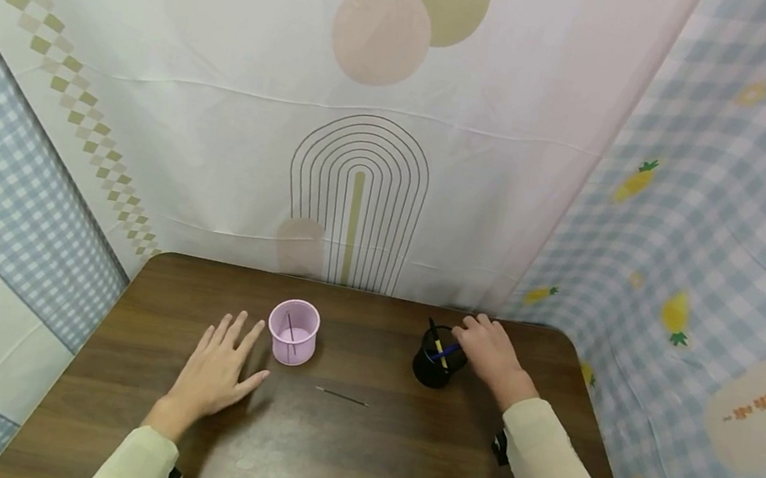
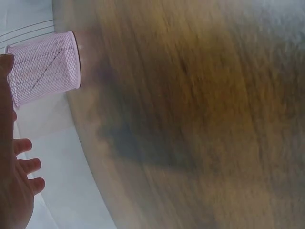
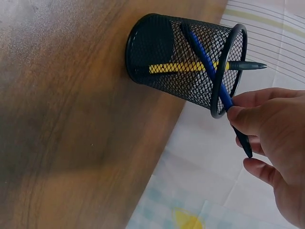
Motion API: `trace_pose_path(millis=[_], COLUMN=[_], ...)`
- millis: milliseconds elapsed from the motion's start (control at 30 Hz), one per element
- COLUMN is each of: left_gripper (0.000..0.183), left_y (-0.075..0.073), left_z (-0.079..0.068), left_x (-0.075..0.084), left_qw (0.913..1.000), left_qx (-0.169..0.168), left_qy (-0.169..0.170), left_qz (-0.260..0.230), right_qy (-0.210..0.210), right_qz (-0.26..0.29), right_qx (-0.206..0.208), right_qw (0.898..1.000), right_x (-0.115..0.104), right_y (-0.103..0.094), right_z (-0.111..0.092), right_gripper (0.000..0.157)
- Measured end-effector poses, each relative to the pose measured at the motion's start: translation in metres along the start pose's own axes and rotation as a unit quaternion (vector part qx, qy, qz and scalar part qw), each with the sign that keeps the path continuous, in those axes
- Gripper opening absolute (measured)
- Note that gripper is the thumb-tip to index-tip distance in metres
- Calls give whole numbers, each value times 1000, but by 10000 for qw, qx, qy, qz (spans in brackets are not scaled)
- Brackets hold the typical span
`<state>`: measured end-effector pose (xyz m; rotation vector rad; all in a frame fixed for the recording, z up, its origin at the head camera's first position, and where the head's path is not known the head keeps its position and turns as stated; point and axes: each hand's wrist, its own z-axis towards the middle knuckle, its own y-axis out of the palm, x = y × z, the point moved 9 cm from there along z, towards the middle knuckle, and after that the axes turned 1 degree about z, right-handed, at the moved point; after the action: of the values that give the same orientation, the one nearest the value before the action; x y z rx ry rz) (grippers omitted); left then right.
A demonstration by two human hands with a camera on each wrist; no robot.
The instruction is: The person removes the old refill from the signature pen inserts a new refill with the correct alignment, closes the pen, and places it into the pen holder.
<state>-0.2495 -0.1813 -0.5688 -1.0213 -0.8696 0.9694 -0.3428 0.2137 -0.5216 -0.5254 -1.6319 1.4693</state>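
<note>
My right hand [image 1: 489, 354] pinches a blue pen [image 3: 226, 98] with dark ends between thumb and forefinger, at the rim of a black mesh pen holder [image 1: 430, 371]. The pen's lower part is still inside the holder, slanting across it. A yellow pen [image 3: 178, 67] with dark ends leans in the same holder, its tip above the rim. My left hand [image 1: 210, 375] is spread over the table, to the left of a pink mesh pen holder [image 1: 293, 348]. Inside the pink holder a thin dark stick [image 2: 46, 70] leans against the wall.
Another thin stick [image 1: 342, 395] lies on the brown wooden table [image 1: 344, 469] between the two holders, nearer the front. A patterned white curtain [image 1: 228, 162] hangs at the back edge, with a blue checked cloth [image 1: 644, 317] along the right.
</note>
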Motion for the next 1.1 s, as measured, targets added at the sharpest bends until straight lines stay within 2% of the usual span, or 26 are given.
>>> trace_pose_path(millis=[100, 267, 700, 867, 1000, 1100], left_gripper=[85, 87, 86, 87, 86, 86], left_y=[1, 3, -2, -3, -6, -9], left_z=[-1, -3, -6, -6, -6, -5], left_x=[2, 3, 5, 6, 7, 9], left_qw=[10000, 9999, 9999, 10000, 10000, 10000], left_qx=[7, -130, -21, -27, -13, 8], left_qy=[8, -53, -71, -48, -48, -27], left_qz=[-45, -16, -71, -66, -4, 5], right_qy=[-13, -29, -54, -4, 136, 337], right_qz=[-43, 46, 671, 885, 1281, 1458], right_qx=[-189, -257, 77, 467, 1002, 1253], right_qw=[9998, 9997, 9977, 9950, 9866, 9808], right_x=[-1, -3, -4, -1, 6, 13], right_y=[4, 7, 13, 2, -14, -24], right_z=[0, -2, -14, -18, -23, -29], right_gripper=[39, 37, 34, 28, 18, 16])
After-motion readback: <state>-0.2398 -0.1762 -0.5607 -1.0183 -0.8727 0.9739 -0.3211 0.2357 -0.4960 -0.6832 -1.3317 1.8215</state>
